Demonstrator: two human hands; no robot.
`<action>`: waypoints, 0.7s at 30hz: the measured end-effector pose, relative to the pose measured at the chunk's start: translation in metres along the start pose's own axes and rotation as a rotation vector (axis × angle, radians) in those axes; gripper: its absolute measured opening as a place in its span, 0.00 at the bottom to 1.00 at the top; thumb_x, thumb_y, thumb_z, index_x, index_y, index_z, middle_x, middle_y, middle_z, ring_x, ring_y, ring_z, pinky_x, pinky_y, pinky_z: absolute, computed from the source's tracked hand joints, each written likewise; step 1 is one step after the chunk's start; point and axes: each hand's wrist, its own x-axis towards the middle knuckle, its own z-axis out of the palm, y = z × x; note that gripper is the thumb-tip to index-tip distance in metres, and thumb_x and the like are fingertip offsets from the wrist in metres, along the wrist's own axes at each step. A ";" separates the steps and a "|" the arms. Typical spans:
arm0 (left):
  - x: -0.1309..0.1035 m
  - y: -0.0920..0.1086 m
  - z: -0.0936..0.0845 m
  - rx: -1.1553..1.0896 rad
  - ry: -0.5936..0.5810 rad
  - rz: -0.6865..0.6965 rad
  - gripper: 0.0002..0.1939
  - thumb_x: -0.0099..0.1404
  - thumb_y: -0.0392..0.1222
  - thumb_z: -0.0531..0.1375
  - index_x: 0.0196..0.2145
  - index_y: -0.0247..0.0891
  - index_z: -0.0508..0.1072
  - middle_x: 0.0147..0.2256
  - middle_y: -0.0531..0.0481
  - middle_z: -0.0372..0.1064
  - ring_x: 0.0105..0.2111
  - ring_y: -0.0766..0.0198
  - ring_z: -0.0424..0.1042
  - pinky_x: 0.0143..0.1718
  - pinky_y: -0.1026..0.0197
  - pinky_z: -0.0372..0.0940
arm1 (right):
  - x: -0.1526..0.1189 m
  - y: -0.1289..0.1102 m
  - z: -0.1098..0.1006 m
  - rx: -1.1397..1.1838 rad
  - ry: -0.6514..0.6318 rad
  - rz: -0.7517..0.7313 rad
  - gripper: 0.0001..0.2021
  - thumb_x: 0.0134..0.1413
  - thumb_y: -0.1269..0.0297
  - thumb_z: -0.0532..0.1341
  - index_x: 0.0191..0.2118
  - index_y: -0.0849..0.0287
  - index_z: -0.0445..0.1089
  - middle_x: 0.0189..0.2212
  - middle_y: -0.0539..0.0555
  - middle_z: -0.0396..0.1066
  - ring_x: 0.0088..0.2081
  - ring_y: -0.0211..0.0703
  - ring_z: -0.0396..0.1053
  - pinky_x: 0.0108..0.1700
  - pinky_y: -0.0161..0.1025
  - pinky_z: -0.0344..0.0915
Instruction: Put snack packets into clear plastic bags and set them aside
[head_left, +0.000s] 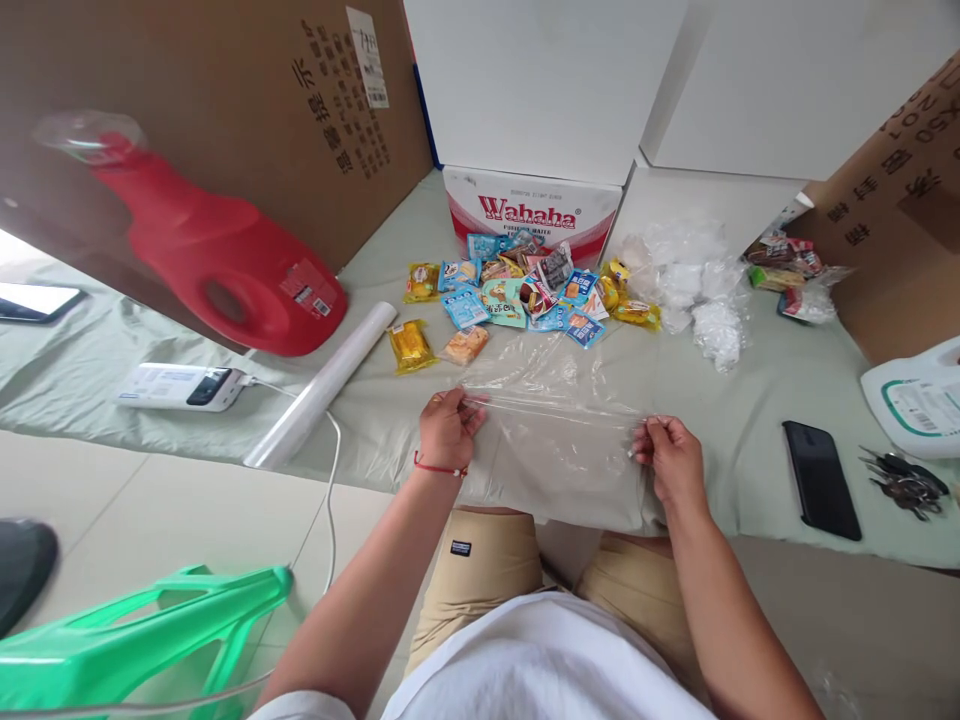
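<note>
A: From the head view, how is the spreading best done?

B: Even, light tension is advised at both corners; thin film could be torn or creased by uneven pulling.

A: And the fingers?

B: The clear plastic bag (551, 435) is pinched at its upper edge by the left hand (448, 432) and the right hand (670, 455), thumbs closed against forefingers.

A: Its position?

B: Found between both hands' fingers, over the table (727, 430), on the near side of the snack pile (525, 292). Contact beneath cannot be confirmed.
</note>
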 end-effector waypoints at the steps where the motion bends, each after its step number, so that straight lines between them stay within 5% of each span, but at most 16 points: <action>1: 0.000 0.002 -0.002 0.018 -0.002 0.002 0.11 0.58 0.39 0.64 0.31 0.40 0.62 0.24 0.58 0.67 0.28 0.67 0.77 0.26 0.68 0.69 | 0.002 0.000 -0.005 -0.013 0.013 0.001 0.22 0.41 0.45 0.71 0.33 0.57 0.68 0.25 0.48 0.72 0.21 0.36 0.68 0.19 0.31 0.64; 10: -0.032 0.002 -0.029 0.176 -0.024 -0.086 0.09 0.60 0.35 0.65 0.31 0.37 0.65 0.26 0.55 0.70 0.26 0.64 0.79 0.22 0.69 0.71 | 0.027 0.000 -0.036 -0.319 -0.057 -0.026 0.18 0.48 0.46 0.66 0.34 0.56 0.68 0.27 0.52 0.73 0.25 0.40 0.69 0.24 0.36 0.66; 12: -0.041 0.001 -0.037 0.207 -0.034 -0.118 0.09 0.60 0.35 0.65 0.32 0.37 0.66 0.27 0.54 0.71 0.26 0.64 0.80 0.22 0.69 0.71 | 0.032 -0.009 -0.040 -0.546 -0.020 -0.156 0.14 0.52 0.52 0.63 0.38 0.57 0.70 0.31 0.55 0.73 0.29 0.44 0.71 0.31 0.42 0.70; 16: -0.057 -0.004 -0.052 0.228 -0.043 -0.152 0.12 0.59 0.38 0.67 0.33 0.38 0.66 0.28 0.53 0.73 0.27 0.64 0.80 0.22 0.69 0.71 | 0.019 -0.035 -0.020 -0.858 0.238 -0.679 0.17 0.52 0.67 0.57 0.49 0.61 0.71 0.43 0.63 0.72 0.46 0.54 0.70 0.49 0.52 0.69; 18: -0.064 -0.008 -0.057 0.237 -0.055 -0.156 0.14 0.58 0.40 0.69 0.33 0.38 0.66 0.28 0.54 0.73 0.27 0.64 0.80 0.23 0.69 0.72 | -0.001 -0.040 0.009 -0.860 0.124 -0.832 0.17 0.56 0.70 0.54 0.49 0.60 0.72 0.43 0.62 0.72 0.47 0.53 0.70 0.51 0.50 0.68; 21: -0.072 -0.014 -0.061 0.263 -0.070 -0.163 0.19 0.55 0.44 0.72 0.34 0.39 0.66 0.29 0.54 0.73 0.28 0.63 0.80 0.24 0.68 0.72 | -0.030 -0.033 0.068 -0.983 -0.367 -0.851 0.16 0.64 0.67 0.53 0.49 0.58 0.75 0.45 0.61 0.75 0.51 0.53 0.69 0.57 0.49 0.65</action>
